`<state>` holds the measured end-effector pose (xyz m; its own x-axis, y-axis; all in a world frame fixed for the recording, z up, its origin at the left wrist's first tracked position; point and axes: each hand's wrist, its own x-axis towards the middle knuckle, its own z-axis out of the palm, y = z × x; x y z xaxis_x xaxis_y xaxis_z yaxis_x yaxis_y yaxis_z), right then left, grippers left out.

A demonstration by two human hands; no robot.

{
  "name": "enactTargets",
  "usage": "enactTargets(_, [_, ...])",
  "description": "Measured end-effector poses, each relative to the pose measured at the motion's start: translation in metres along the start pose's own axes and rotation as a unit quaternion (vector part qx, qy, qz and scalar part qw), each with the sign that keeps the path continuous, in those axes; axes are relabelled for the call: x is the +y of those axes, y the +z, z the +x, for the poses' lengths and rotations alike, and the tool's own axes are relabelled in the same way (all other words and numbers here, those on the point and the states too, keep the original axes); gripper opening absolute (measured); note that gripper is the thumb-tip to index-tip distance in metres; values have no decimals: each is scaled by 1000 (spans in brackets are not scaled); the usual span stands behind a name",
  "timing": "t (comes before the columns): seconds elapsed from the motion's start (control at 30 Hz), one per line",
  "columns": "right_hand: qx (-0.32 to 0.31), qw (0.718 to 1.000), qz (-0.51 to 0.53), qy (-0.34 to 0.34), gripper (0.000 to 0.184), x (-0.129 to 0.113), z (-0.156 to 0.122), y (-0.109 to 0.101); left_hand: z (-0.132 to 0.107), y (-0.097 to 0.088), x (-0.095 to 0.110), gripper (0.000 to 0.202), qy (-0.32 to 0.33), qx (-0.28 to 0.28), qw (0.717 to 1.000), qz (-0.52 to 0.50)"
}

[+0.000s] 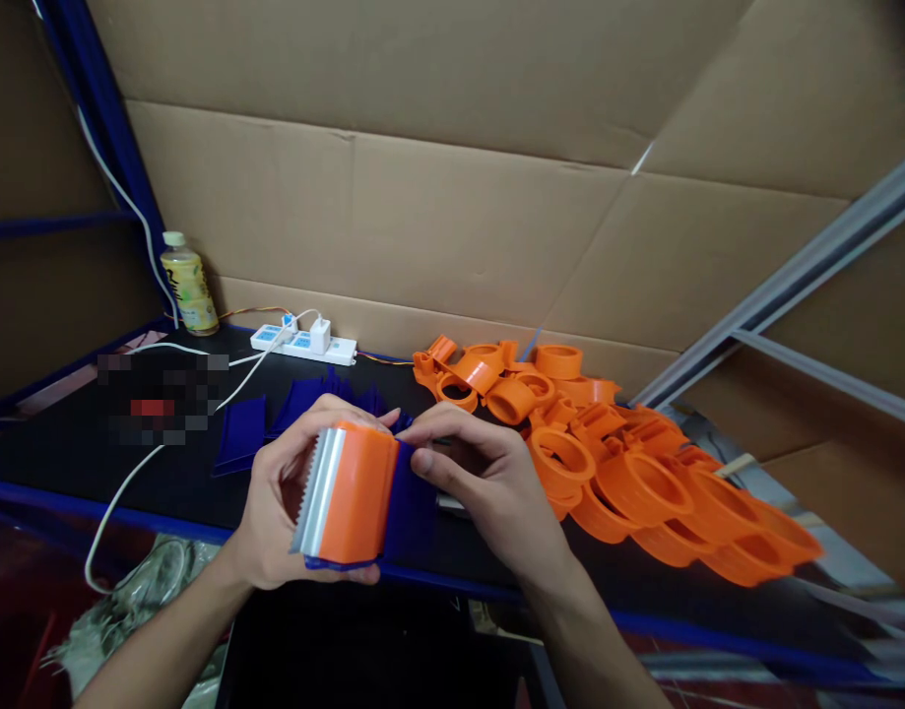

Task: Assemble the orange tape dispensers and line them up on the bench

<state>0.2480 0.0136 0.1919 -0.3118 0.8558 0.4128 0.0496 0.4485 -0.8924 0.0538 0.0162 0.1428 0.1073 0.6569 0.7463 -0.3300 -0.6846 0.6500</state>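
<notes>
My left hand (275, 492) is wrapped round an orange tape dispenser (359, 492), whose toothed metal blade (317, 492) faces left. A thin dark blue plastic sheet (412, 507) stands against the dispenser's right side. Between thumb and fingers, my right hand (488, 473) pinches the upper edge of this sheet. More blue shows along the dispenser's underside. Behind my hands, several blue plastic pieces (241, 431) lie on the black table. My left fingertips are partly hidden behind the dispenser.
Many orange dispenser parts (570, 458) are heaped on the right of the black table (186, 492). At the back stand a white power strip (304, 345) with plugs and a yellow-labelled bottle (190, 286). A white cable (112, 512) hangs over the front edge. Cardboard walls (422, 217) enclose the back.
</notes>
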Motion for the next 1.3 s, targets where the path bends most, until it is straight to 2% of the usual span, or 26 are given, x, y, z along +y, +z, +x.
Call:
enactTargets(0.2, [-25, 998, -49, -27, 14, -13, -8, -4, -4, 3, 3, 75, 65, 14, 997, 39])
enactTargets(0.37, [-36, 999, -11, -4, 16, -16, -11, -5, -6, 6, 7, 77, 62, 31, 997, 36])
enactTargets(0.53, [-63, 996, 54, 19, 11, -15, -11, -4, -7, 1, 7, 75, 81, -18, 994, 77])
enactTargets(0.63, [-74, 992, 94, 30, 8, -14, -13, -3, -8, -1, 7, 77, 76, -49, 993, 71])
enactTargets(0.8, [-84, 989, 106, 55, 9, -12, -18, -3, -11, -3, 9, 66, 62, -73, 994, 54])
enactTargets(0.93, [-84, 990, 102, 42, 10, -9, -16, -3, -10, -2, 12, 77, 60, -79, 993, 67])
enactTargets(1.0, [-64, 997, 51, 12, 6, -9, -16, -2, -9, -1, 15, 81, 46, -60, 994, 79])
enactTargets(1.07, [-16, 997, -59, -42, 5, -10, -18, 0, -9, 0, 17, 78, 0, -24, 997, 76])
enactTargets(1.17, [42, 957, -248, -146, 29, -12, -25, 6, -10, -1, 18, 65, -76, 81, 994, 5])
enactTargets(1.23, [23, 924, -331, -189, 44, -11, -30, 12, -8, -3, 15, 54, -111, 175, 976, -62])
enactTargets(1.3, [0, 903, -380, -200, 49, -8, -30, 17, -3, -5, 10, 37, -143, 239, 956, -96])
